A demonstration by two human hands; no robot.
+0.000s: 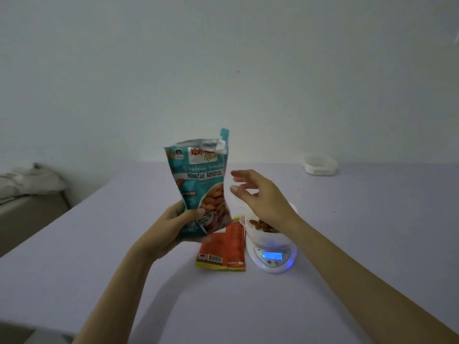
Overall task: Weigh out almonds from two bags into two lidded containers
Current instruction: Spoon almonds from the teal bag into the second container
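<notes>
Filling the tub [263, 235]: left hand [176, 228] grips the teal bag [204, 180] at the scale's [273, 263] 10 o'clock. Right hand [264, 198] hangs loose. The blurry display maybe says 20. Next, pour gently.

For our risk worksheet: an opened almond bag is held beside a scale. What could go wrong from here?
The left hand grips the torn-open teal bag low; tipped, it may spill. The right hand hovers over the container; a touch could skew the reading on the scale.
</notes>
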